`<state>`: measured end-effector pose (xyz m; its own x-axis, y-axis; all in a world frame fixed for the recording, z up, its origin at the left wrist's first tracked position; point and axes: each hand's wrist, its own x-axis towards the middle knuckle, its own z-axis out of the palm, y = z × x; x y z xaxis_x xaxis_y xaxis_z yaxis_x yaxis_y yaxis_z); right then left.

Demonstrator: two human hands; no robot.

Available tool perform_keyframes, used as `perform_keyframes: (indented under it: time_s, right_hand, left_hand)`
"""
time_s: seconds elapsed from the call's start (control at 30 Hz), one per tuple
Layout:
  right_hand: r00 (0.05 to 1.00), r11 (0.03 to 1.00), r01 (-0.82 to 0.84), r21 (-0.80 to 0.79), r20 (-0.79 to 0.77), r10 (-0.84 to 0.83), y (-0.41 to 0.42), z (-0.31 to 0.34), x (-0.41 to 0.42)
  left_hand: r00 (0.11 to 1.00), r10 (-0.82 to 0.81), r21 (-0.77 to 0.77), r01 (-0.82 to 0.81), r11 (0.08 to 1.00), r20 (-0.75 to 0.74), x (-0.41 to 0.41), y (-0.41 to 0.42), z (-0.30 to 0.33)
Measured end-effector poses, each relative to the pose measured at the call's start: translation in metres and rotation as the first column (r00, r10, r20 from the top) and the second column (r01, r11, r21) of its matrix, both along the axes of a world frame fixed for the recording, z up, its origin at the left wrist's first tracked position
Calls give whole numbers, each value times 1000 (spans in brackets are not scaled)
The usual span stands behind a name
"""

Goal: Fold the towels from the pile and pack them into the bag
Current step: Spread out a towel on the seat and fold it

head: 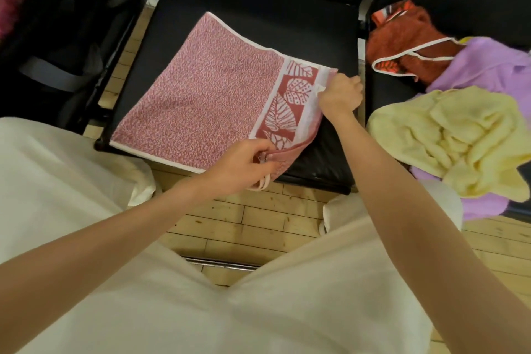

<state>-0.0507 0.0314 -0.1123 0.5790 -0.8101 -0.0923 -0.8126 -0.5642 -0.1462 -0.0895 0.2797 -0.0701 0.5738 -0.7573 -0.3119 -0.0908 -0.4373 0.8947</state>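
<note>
the pink towel point(201, 95) is laid on the black seat point(287, 8), mid-fold. its right edge is pinched by the left hand point(244, 165) and right hand point(340, 93), fingers clamped on the corners. next, that edge is likely to be carried across to the far edge and lined up there.

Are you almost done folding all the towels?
Not yet. The pink towel lies on the black seat, and the left hand and right hand pinch its two corners at the leaf-patterned end, so one fold is underway. A yellow towel, a purple towel and a rust-orange towel sit crumpled in a pile on the next seat. No packed towel is visible.
</note>
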Motion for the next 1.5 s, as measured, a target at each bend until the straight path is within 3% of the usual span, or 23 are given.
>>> perform_keyframes:
  time_s: [0.1, 0.17, 0.23, 0.27, 0.33, 0.47, 0.57, 0.77, 0.9, 1.0, 1.1, 1.2, 1.27, 1.37, 1.5]
  right_hand:
    - [996, 1000, 2, 10, 90, -3, -4, 6, -12]
    - [946, 992, 64, 112, 311, -96, -7, 8, -15]
    - [758, 917, 89, 389, 570, -316, -8, 11, -13]
    - [651, 850, 54, 524, 626, -428, -6, 13, -10]
    - [585, 764, -59, 643, 642, -496, 4, 16, -1]
    - [588, 753, -234, 615, 706, -394, 45, 22, 37]
    - [541, 797, -250, 550, 762, -356, 84, 26, 75]
    - [613, 829, -270, 490, 751, -245, 144, 13, 123]
    - [667, 818, -302, 490, 721, -185, 163, -9, 136]
    - [734, 822, -304, 481, 669, -121, 168, -25, 143]
    - [809, 813, -319, 486, 586, -33, 168, -32, 142]
    - [821, 779, -374, 503, 571, 25, 171, -27, 131]
    - [792, 771, -450, 451, 600, 111, 174, -17, 114]
    - [692, 720, -627, 296, 637, 340, 176, -3, 67]
    - [438, 559, -826, -69, 545, 715, 176, 10, -11]
  left_hand:
    - [978, 19, -13, -22, 1000, -207, -10, -1, 4]
    - [938, 46, -37, -62, 997, -342, -15, -1, 7]
    - [905, 54, -52, -84, 995, -421, -17, 1, 11]
    - [899, 58, -61, -94, 994, -435, -18, 4, 14]
    - [892, 84, -72, -128, 989, -443, -14, 15, 19]
    - [863, 199, -64, -257, 964, -465, 3, 48, 24]
    - [842, 267, -87, -345, 934, -468, 19, 73, 30]
    - [803, 438, -11, -483, 875, -403, 44, 114, 27]
    - [817, 530, 141, -511, 848, -228, 58, 132, 8]
    - [869, 495, 273, -471, 839, -23, 64, 144, -8]
    - [922, 301, 444, -383, 810, 245, 63, 150, -13]
    - [891, 129, 553, -378, 743, 436, 63, 151, -13]
    - [827, 69, 534, -422, 732, 559, 63, 150, -16]
    - [718, 55, 360, -412, 837, 694, 64, 148, -21]
    - [711, -86, 254, -134, 958, 698, 68, 146, -19]
